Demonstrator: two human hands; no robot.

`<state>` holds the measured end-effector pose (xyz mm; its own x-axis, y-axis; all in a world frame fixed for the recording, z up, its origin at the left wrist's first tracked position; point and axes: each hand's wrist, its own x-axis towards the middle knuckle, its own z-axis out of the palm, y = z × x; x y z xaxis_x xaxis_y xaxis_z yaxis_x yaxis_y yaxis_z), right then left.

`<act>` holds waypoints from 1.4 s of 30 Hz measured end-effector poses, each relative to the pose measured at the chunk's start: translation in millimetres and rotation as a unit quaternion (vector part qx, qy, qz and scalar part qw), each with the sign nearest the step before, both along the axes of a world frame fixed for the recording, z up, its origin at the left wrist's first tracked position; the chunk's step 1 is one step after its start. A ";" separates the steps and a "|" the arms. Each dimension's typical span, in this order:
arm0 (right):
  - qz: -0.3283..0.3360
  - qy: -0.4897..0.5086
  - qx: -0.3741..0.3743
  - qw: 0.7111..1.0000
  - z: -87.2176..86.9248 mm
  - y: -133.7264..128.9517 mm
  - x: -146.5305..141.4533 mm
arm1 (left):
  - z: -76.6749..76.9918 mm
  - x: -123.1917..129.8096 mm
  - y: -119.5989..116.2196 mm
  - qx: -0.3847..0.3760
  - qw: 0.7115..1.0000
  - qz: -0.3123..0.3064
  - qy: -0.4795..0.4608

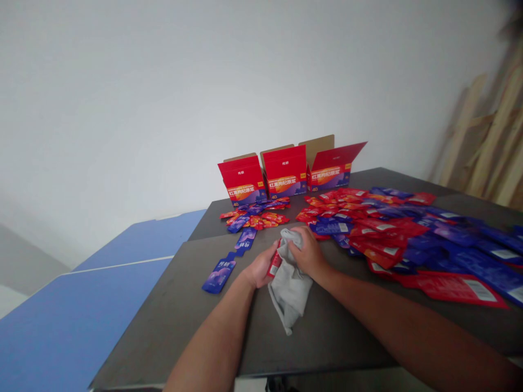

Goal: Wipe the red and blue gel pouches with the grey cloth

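Dark tabletop (330, 343) w/ blue table (69, 332) off its left side, white wall behind. R hand (308, 254) closed, bunching grey cloth (289, 288): looks soft, light, easy to grab anywhere. L hand (258, 267) curled around red sachet (274, 264), which touches the cloth; thin, prob. slippery film, best pinched at edges. Blue sachet (218, 276) just left; red/blue sachet heap (392, 234) right, close to R hand; 3 red cartons (285, 171) far end. Open tabletop toward near edge.
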<state>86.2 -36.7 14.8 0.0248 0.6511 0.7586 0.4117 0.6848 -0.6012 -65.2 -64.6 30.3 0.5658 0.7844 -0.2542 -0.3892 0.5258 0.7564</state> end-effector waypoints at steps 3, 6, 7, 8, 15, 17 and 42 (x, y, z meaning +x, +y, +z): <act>-0.021 0.033 -0.023 0.999 -2.3 5.0 1.1 | 0.1 -2.2 -0.3 -0.002 1.000 -0.011 -0.005; -0.037 0.068 -0.063 0.995 -5.2 11.7 3.8 | 2.1 -5.0 -0.5 -0.013 1.000 -0.007 -0.015; -0.043 0.079 -0.078 0.993 -6.1 14.2 5.1 | 3.2 -6.3 -0.2 -0.022 1.000 -0.004 -0.020; -0.048 0.090 -0.092 0.990 -6.9 16.5 6.6 | 4.4 -7.8 0.5 -0.032 0.999 0.001 -0.027; -0.025 0.086 -0.087 0.992 -5.0 15.1 9.1 | 9.4 -21.3 14.3 0.010 0.981 0.126 -0.144; -0.001 0.058 -0.062 0.996 -2.3 9.6 7.2 | 9.5 -24.3 19.1 0.000 0.969 0.182 -0.168; 0.091 -0.291 0.039 0.952 0.2 -3.7 12.8 | 6.1 -1.1 6.8 0.130 0.978 0.157 -0.038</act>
